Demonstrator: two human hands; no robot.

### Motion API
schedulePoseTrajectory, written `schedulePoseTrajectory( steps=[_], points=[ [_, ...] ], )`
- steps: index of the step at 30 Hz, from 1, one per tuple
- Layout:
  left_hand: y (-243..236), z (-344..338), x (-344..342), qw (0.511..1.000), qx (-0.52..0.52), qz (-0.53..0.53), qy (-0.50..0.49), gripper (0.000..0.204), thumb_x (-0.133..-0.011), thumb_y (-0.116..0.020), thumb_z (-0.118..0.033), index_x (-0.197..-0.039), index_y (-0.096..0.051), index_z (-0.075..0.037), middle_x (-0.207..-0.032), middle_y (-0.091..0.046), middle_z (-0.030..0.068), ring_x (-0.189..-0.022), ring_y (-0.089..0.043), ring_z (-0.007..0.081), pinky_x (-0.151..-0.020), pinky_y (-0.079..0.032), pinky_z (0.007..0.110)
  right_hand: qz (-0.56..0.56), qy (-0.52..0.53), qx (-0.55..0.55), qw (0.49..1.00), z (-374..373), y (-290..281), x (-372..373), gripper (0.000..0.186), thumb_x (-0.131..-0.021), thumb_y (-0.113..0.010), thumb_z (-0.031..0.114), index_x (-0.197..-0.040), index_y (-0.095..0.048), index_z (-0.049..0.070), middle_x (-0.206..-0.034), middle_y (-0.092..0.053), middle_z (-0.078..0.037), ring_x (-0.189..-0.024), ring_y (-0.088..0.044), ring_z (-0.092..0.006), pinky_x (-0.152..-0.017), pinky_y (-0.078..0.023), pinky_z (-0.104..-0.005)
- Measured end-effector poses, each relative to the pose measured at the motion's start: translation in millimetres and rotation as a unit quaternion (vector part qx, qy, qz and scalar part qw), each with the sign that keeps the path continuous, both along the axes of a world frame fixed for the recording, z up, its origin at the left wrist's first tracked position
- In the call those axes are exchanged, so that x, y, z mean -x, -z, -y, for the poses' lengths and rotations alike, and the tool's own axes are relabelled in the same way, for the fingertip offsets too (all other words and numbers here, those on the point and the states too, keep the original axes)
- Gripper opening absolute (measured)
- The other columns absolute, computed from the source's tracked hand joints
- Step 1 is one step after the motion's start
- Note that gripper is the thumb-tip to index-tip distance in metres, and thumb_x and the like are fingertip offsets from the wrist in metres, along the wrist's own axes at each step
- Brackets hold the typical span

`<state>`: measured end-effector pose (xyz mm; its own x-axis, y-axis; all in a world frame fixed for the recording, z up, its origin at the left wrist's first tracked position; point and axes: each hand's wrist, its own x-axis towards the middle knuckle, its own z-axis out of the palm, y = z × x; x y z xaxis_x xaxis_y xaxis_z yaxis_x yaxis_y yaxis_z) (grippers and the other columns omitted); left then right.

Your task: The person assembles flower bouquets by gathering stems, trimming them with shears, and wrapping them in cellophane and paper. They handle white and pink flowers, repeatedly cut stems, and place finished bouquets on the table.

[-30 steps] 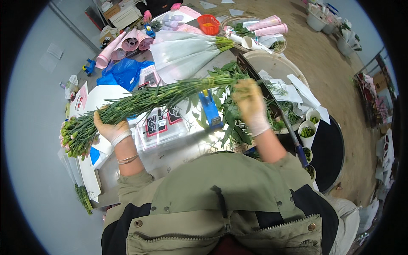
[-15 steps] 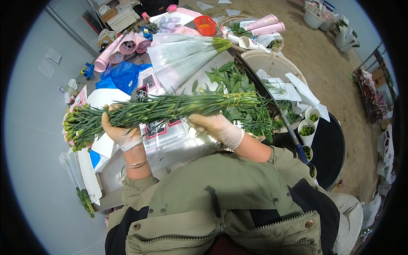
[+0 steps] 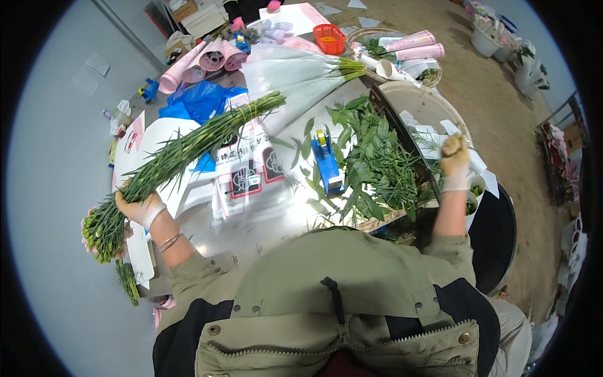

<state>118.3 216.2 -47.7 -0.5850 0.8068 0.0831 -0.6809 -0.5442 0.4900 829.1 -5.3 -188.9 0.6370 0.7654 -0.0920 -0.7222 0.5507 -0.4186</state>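
Near its pink flower heads, my left hand (image 3: 137,209) grips a bunch of carnations (image 3: 182,151) with closed fingers. The bunch slants up to the right, and a yellow band circles it close to the cut stem ends. My right hand (image 3: 455,154) is a fist, off to the right beyond a long dark metal bar (image 3: 405,141); what it holds, if anything, is hidden. Both hands wear thin pale gloves. Under the bunch lie printed clear plastic sleeves (image 3: 242,204). A blue tape dispenser (image 3: 328,166) stands beside loose green leaves (image 3: 383,163).
A white-wrapped bunch (image 3: 282,81) lies across the table's far side. Rolled pink wraps (image 3: 210,56), a blue plastic bag (image 3: 200,100) and a red basket (image 3: 330,39) are around it. Another person's pink-gloved hand (image 3: 238,24) shows at the back. A large tub (image 3: 433,100) stands right.
My right hand has let go of the carnations and moved far right, closed. The bunch has swung down-left at its heads and tilted, uncovering the tape dispenser. The view has shifted slightly.
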Motion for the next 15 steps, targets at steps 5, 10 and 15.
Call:
schedulePoseTrajectory(
  steps=[5,10,15],
  points=[
    [-1,11,-22,1.000,0.017,0.007,-0.018,0.015,-0.088,-0.058,-0.022,-0.088,-0.061,-0.007,-0.083,-0.064,0.0061,-0.077,-0.062,0.0208,-0.073,-0.055,0.039,0.459,0.202,0.512,0.697,-7,14,-82,0.068,-0.077,-0.078,0.044,-0.121,-0.053,-0.002,-0.110,-0.064,-0.015,-0.098,-0.062,-0.0285,-0.083,-0.051,-0.0384],
    [-6,26,-68,0.989,-0.073,0.055,0.113,0.017,-0.086,-0.057,-0.020,-0.097,-0.065,-0.009,-0.087,-0.066,0.0056,-0.083,-0.063,0.0205,-0.084,-0.053,0.041,0.445,-0.013,0.308,0.841,-52,-34,114,0.089,-0.085,-0.069,0.041,-0.151,-0.024,0.003,-0.144,-0.041,-0.017,-0.127,-0.044,-0.0277,-0.104,-0.038,-0.0452],
    [-6,42,-115,0.948,-0.192,0.013,0.255,0.023,-0.084,-0.059,-0.017,-0.106,-0.062,-0.010,-0.087,-0.062,0.0038,-0.087,-0.061,0.0201,-0.098,-0.045,0.046,0.021,-0.447,-0.036,0.894,-54,-75,300,0.036,-0.096,-0.059,0.042,-0.120,-0.052,0.016,-0.104,-0.055,-0.002,-0.095,-0.054,-0.0162,-0.081,-0.048,-0.0374]
  ],
)
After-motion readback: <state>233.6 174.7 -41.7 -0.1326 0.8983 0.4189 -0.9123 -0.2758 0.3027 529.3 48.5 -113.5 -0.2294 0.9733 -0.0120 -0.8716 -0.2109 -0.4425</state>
